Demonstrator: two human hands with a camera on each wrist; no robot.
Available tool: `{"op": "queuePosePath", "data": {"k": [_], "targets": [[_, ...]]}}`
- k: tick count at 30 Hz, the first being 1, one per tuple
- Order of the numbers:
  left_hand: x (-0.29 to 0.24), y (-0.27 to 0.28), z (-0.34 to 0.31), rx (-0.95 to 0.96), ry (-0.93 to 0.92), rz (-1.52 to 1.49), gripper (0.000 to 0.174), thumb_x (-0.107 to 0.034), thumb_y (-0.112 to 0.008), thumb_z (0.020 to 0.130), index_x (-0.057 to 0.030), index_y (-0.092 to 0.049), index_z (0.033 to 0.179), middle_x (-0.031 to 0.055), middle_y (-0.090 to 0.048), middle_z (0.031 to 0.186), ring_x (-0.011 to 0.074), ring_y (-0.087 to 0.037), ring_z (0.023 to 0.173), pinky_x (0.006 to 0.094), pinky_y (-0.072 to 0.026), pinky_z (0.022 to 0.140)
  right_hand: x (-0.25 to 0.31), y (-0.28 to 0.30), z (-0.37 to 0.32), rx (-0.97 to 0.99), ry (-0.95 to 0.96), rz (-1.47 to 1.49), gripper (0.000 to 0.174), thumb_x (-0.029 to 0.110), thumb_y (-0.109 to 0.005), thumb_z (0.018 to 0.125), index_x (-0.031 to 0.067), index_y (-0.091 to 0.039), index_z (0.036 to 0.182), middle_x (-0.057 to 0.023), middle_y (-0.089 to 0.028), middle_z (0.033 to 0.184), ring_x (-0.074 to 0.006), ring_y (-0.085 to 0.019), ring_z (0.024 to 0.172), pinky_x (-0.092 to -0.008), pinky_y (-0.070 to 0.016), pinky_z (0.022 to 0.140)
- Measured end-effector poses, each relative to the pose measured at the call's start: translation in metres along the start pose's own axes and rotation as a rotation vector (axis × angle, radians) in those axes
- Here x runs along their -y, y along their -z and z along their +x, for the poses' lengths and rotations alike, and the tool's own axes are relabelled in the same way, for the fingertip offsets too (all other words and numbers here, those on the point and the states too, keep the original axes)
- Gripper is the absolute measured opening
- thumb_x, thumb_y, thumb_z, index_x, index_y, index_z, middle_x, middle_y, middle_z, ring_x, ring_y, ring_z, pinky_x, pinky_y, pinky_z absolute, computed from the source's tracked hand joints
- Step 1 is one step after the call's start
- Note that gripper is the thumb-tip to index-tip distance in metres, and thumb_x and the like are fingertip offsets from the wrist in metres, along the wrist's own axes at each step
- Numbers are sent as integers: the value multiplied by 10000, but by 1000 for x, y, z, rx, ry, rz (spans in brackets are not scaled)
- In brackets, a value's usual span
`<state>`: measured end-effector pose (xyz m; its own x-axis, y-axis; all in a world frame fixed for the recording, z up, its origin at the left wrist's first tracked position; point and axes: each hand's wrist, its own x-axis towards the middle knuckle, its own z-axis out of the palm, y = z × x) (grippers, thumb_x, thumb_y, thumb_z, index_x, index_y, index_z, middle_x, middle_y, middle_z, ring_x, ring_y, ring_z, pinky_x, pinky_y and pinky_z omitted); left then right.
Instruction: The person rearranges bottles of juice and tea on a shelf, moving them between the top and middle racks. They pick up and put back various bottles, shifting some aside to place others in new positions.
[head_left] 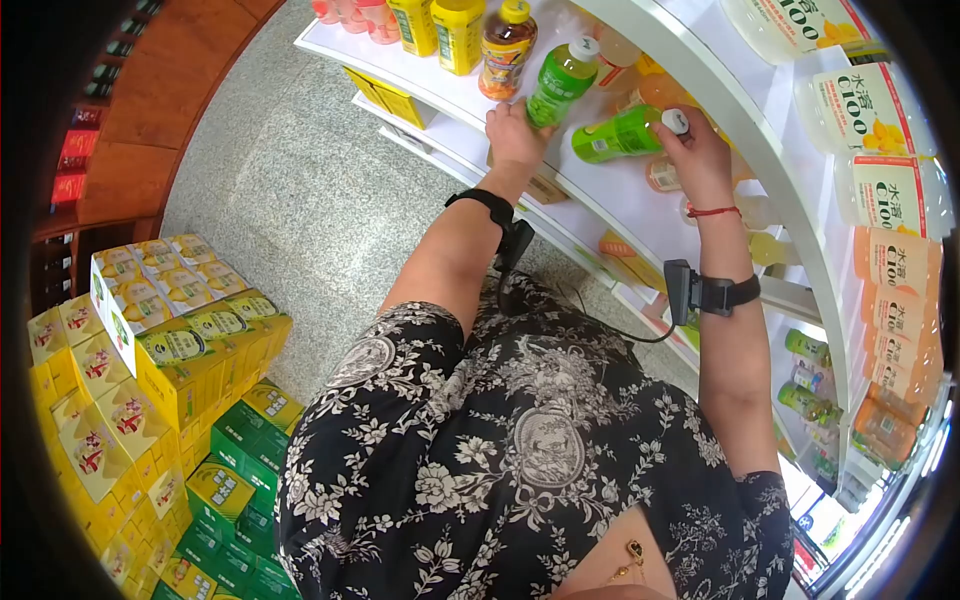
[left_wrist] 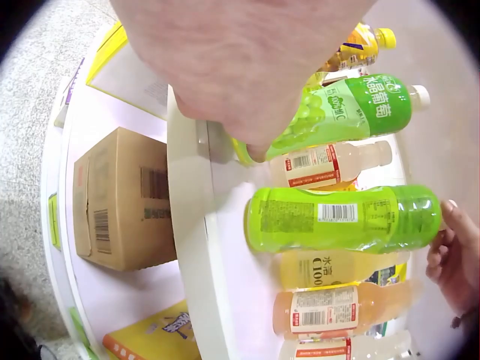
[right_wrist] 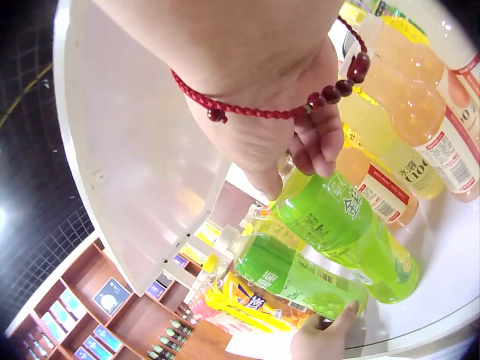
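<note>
Two green bottles stand on a white shelf. The left hand [head_left: 517, 137] holds the lower part of one green bottle [head_left: 563, 82], which has a white cap and a grape label [left_wrist: 352, 109]. The right hand [head_left: 700, 150] pinches the other green bottle [head_left: 618, 135] at its white cap; in the right wrist view this bottle [right_wrist: 349, 236] leans, its base at the shelf. Beside the left hand's bottle is a dark tea bottle with a yellow cap [head_left: 507, 50]. Peach-coloured and yellow bottles [left_wrist: 319, 309] stand beside and behind the right hand's bottle.
A curved white shelf edge [head_left: 760, 130] arches over the right arm, with large bottles [head_left: 885, 190] on the upper level. A brown carton [left_wrist: 124, 199] sits on the lower shelf. Stacked yellow and green boxes [head_left: 215, 340] stand on the floor at the left.
</note>
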<state>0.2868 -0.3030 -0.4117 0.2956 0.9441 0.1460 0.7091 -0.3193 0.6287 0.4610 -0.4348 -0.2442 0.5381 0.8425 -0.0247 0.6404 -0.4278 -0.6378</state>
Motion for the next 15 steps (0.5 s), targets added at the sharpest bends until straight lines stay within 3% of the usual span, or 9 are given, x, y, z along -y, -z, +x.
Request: {"op": "queuePosePath", "data": {"k": [10, 13, 15], "targets": [[3, 6, -3, -2, -19, -65, 545, -252, -801, 664, -27, -592, 1114, 178, -549, 1036, 366, -495, 979, 433, -422, 895, 2, -1, 1, -35, 92, -60, 409, 303, -706, 826, 52, -598, 1131, -110, -691, 936, -179, -677, 812, -292, -524, 722], [6, 11, -17, -148, -95, -148, 508, -218, -787, 673, -36, -592, 1106, 171, -551, 1025, 364, -495, 989, 429, -430, 886, 5, 0, 0, -30, 131, -89, 416, 313, -706, 825, 56, -598, 1133, -116, -694, 926, -197, -682, 808, -301, -525, 716], [-1, 21, -28, 61, -90, -154, 468, -213, -772, 689, -51, -602, 1093, 156, -552, 1017, 350, -496, 1011, 419, -433, 898, 10, 1, 0, -26, 156, -112, 418, 318, -705, 824, 59, -598, 1135, -117, -696, 920, -205, -683, 805, -304, -525, 712]]}}
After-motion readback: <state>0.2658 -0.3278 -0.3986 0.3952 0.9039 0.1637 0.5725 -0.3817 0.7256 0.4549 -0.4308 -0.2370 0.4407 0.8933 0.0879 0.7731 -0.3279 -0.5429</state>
